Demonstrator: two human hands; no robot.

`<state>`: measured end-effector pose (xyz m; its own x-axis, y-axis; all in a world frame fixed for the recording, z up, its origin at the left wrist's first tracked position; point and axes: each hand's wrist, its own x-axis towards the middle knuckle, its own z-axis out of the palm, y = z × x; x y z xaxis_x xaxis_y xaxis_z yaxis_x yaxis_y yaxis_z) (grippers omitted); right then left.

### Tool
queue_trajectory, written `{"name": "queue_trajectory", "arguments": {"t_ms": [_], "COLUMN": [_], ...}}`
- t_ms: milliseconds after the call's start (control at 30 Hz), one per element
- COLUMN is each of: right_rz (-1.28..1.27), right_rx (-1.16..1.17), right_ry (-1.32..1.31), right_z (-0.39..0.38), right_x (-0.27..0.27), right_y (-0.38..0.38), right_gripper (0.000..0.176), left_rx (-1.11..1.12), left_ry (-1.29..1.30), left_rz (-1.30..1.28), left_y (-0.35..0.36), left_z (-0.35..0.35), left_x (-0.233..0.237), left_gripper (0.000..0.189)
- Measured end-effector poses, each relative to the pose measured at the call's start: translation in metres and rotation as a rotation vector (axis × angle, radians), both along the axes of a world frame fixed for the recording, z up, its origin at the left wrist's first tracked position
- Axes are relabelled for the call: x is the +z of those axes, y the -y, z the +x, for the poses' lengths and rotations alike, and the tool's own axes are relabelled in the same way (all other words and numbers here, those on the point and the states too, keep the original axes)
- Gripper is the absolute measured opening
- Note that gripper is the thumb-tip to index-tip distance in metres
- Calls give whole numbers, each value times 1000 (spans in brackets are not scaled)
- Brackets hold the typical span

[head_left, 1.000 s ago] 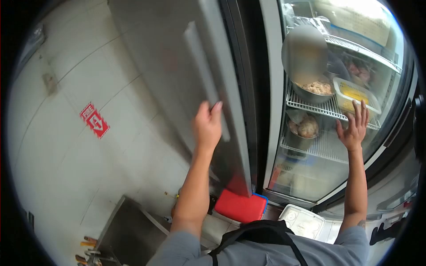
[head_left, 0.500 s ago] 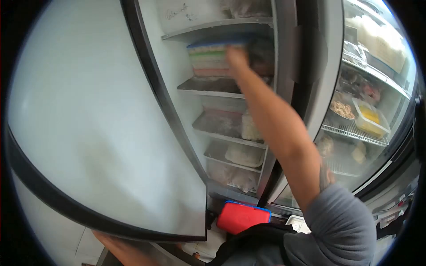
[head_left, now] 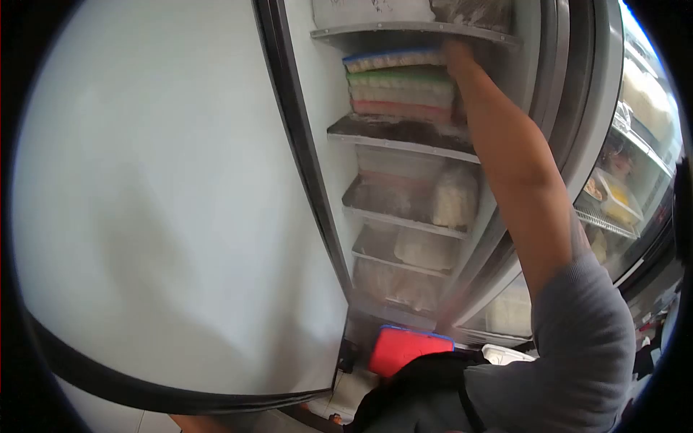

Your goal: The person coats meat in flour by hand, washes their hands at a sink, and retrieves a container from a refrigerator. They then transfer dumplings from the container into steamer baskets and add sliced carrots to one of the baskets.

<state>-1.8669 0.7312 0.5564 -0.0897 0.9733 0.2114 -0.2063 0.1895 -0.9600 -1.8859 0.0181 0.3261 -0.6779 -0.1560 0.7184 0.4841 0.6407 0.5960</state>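
My right hand [head_left: 458,58] reaches into an upright freezer and grips the right end of a flat blue-lidded container [head_left: 393,59]. That container tops a stack, its right end tilted up; pale pieces show through its side. Directly below is a green-topped container [head_left: 401,78], with a pink-edged container [head_left: 401,110] at the bottom of the stack. The stack stands on a frosty dark shelf [head_left: 390,133]. Part of my left forearm [head_left: 195,423] shows under the open freezer door [head_left: 173,216]; the left hand itself is hidden.
Lower shelves hold frosted bags [head_left: 455,198] and a pale package [head_left: 426,249]. Close above the stack is another shelf edge [head_left: 411,29]. A red box with a blue rim [head_left: 408,350] sits on the floor. To the right, a glass-fronted fridge [head_left: 599,173] holds food containers.
My right hand has moved to the right end of the blue-lidded container, which now tilts up off the stack. The view has shifted, so the freezer appears further right.
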Motion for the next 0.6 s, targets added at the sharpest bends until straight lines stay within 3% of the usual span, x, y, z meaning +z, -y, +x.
{"name": "queue_trajectory", "arguments": {"t_ms": [167, 233, 267, 300, 333, 367, 433, 500, 533, 600], "right_rz": [99, 448, 610, 129, -181, -307, -402, -172, -283, -121], "right_rx": [61, 219, 344, 470, 523, 587, 726, 960, 946, 719], "right_ry": [92, 279, 260, -73, -314, -424, -563, -622, -684, -456], "right_z": [-3, -28, -22, -10, 24, 46, 80, 103, 90, 122], "right_x": [-13, -29, -30, -28, -23, -30, -34, -51, -59, -71], "right_y": [-26, -99, -73, -52, 25, 70, 147, 172, 168, 202], "right_gripper": [36, 35, 35, 35, 36, 36, 36, 38, 28, 17], "left_rx": [-39, -50, -52, -55, -58, -66, -65, -75, -86, -108], "left_ry": [-20, -29, -31, -34, -44, -57, -77, -123, -150, -205], "left_rz": [-37, -46, -55, -65, -76, -89, -104, -142, -154, -164], "left_y": [-11, -14, -14, -18, -21, -23, -32, -46, -55, -72], "left_z": [-12, -14, -15, -16, -15, -15, -13, -8, -4, 6], "left_x": [2, 2, 1, 2, 3, 4, 5, 9, 11, 15], "left_gripper": [16, 16, 16, 16, 16, 16, 16, 17, 17, 18]}}
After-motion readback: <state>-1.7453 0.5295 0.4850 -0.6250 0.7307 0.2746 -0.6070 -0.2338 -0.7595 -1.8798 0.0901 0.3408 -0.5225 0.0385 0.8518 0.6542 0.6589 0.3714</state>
